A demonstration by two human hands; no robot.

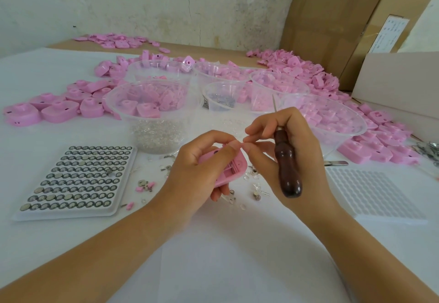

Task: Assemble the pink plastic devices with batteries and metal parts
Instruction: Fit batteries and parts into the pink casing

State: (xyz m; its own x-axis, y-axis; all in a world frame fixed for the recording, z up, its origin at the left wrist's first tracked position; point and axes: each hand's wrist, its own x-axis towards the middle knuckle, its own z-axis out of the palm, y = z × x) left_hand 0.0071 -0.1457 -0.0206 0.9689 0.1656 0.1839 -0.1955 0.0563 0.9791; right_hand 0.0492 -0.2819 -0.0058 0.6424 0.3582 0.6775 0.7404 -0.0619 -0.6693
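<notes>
Silver button batteries (78, 176) fill a white tray (64, 215) at near left. Right of it, the left hand (202, 167) grips a pink device (231, 172), fingers curled around it. The right hand (292, 150) clutches a wooden-handled awl (288, 162), thumb and forefinger pinched against the left fingertips. A moulded tray (375, 195) lies at near right.
</notes>
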